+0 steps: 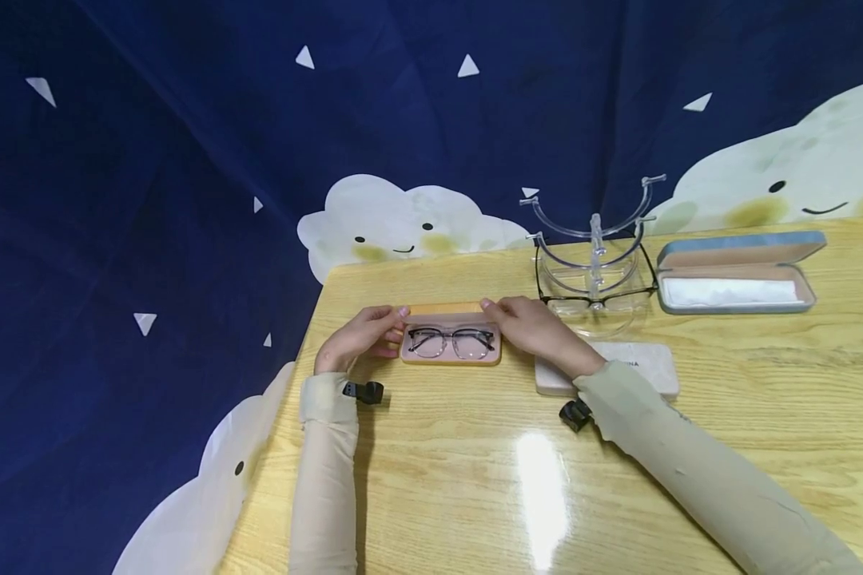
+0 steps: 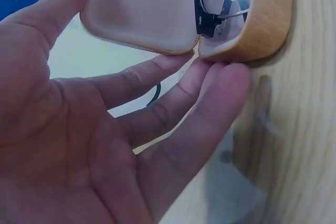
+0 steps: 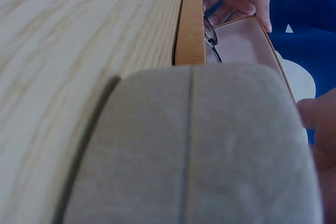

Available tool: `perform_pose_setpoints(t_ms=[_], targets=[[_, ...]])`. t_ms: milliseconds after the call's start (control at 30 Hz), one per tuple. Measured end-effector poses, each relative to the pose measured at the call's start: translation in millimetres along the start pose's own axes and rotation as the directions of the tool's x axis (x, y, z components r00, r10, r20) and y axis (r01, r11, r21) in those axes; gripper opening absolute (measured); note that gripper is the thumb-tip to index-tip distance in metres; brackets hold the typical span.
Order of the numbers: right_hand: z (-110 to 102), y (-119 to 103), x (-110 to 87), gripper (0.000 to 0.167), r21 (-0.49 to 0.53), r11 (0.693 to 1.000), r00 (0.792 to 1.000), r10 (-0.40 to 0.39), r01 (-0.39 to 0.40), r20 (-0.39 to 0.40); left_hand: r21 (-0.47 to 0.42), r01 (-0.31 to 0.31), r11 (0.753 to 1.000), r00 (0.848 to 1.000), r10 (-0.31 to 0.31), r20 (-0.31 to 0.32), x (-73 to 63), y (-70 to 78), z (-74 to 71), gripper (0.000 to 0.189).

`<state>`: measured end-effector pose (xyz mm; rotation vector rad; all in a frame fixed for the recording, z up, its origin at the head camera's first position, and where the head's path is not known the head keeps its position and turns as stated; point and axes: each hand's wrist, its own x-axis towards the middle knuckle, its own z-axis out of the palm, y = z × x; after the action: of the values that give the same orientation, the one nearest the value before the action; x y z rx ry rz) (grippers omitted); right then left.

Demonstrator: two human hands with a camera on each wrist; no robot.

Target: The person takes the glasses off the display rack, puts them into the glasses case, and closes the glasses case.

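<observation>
An orange glasses case (image 1: 449,362) with a pale pink lining stands with its lid (image 2: 142,14) raised. Inside it lie folded glasses (image 1: 467,343) with dark brows and clear lower rims. My left hand (image 1: 363,331) holds the case's left end, thumb at the lid's edge and fingertips against the corner of the base near the hinge. At the other end my right hand (image 1: 535,323) holds the lid's right corner with its thumb on the edge; its other fingers are mostly hidden behind the lid.
A closed pale case (image 1: 654,363) lies under my right forearm. Behind it, a clear display stand (image 1: 595,239) carries black-framed glasses (image 1: 597,303). Farther right, an open blue case (image 1: 737,307) holds a white cloth (image 1: 729,291). A dark blue curtain (image 1: 187,160) hangs behind the wooden table (image 1: 446,479).
</observation>
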<state>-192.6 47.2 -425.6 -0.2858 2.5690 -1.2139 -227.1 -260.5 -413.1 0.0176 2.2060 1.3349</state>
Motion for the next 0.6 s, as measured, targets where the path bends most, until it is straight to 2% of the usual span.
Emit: perform_pose_setpoints(t_ms=[100, 333, 400, 533, 600], targets=[[-1.4, 0.8, -0.5, 0.064, 0.009, 1.000, 1.000, -0.005, 0.004, 0.023, -0.009, -0.007, 1.000, 1.000, 0.008, 0.025, 0.1, -0.7, -1.4, 0.050], [-10.1, 1.1, -4.7, 0.057, 0.126, 0.992, 0.992, 0.006, -0.023, 0.128, 0.015, -0.063, 0.998, 0.995, 0.061, 0.081, -2.6, -4.0, -5.9, 0.052], [-10.9, 2.0, -4.5, 0.059, 0.099, 0.995, 0.989, 0.000, -0.015, 0.146, 0.020, -0.073, 0.997, 0.994, 0.071, 0.085, -2.7, -5.6, -7.0, 0.054], [-10.6, 3.4, -6.4, 0.064, 0.015, 0.998, 0.987, -0.054, 0.053, 0.153, 0.035, -0.078, 0.996, 0.994, 0.075, 0.083, -4.6, -6.9, -7.9, 0.056], [-9.5, 4.0, -8.1, 0.063, -0.012, 0.996, 0.986, -0.086, 0.089, 0.141, 0.063, -0.082, 0.995, 0.995, 0.078, 0.059, -6.1, -7.2, -7.4, 0.056]])
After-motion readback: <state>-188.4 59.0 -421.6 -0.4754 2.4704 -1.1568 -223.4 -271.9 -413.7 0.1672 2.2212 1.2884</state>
